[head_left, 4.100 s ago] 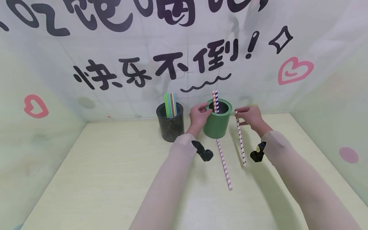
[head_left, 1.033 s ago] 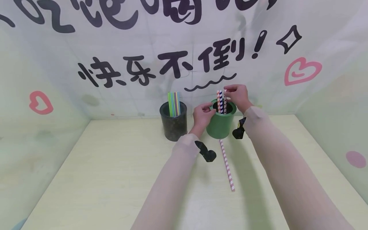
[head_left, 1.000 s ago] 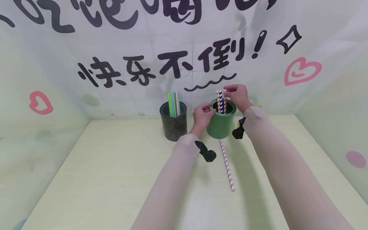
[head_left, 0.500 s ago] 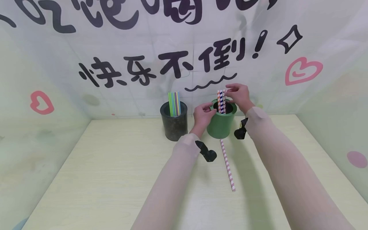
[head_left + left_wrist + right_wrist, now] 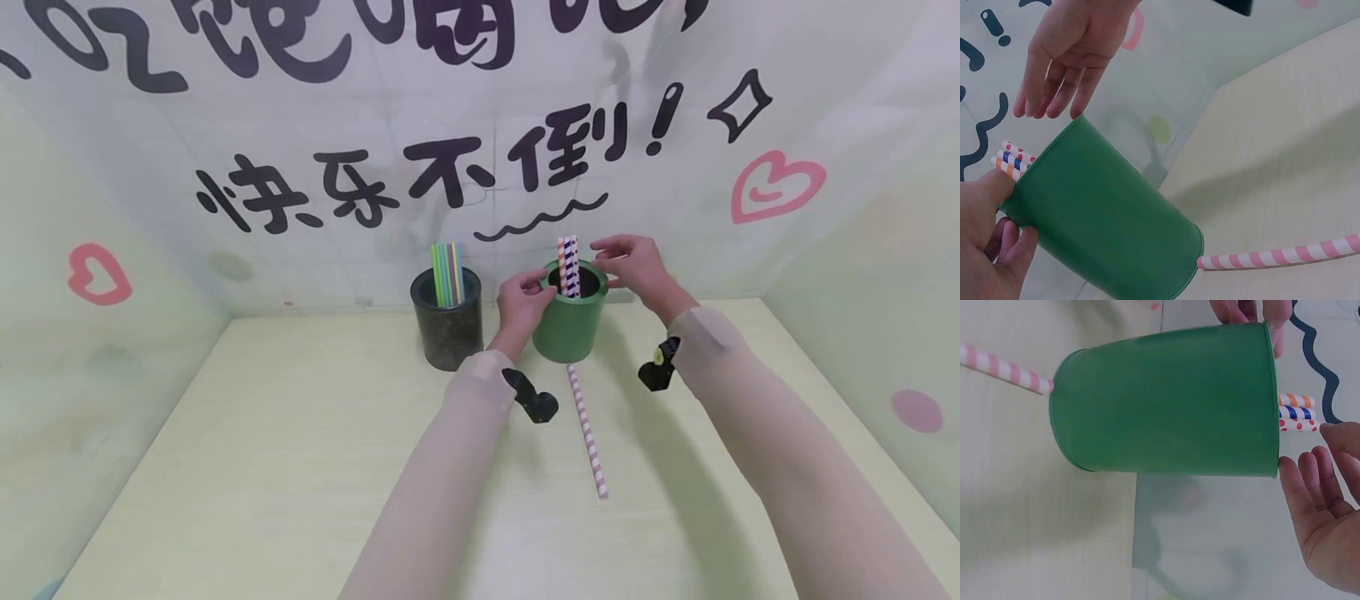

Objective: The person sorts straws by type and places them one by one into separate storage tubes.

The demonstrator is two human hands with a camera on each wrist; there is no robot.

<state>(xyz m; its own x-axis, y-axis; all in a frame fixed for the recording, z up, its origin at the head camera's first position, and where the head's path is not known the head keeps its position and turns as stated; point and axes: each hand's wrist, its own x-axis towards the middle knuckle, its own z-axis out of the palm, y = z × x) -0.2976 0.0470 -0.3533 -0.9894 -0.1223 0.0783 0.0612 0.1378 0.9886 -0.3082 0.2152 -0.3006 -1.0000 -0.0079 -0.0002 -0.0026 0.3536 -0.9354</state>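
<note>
A green cup [image 5: 570, 332] stands on the table, with three paper straws leaning inside it: an orange-striped straw [image 5: 1011, 169], a blue-striped straw [image 5: 1013, 160] and a red-dotted straw [image 5: 1298, 425]. My left hand [image 5: 522, 304] pinches the cup's rim at its left side. On the opposite side, my right hand [image 5: 639, 268] has its fingers extended by the rim, holding nothing; a fingertip is right at the rim's edge in the right wrist view. A pink-striped straw [image 5: 587, 433] lies on the table in front of the cup, one end near its base.
Left of the green cup stands a dark cup [image 5: 450, 337] with several coloured straws [image 5: 448, 275] upright in it. A printed backdrop [image 5: 315, 117] rises right behind both cups. Side walls bound the pale table [image 5: 285, 467].
My right hand brought the red-dotted straw from beside the green cup into it, then let go and drew back to the right. The left hand stayed at the rim.
</note>
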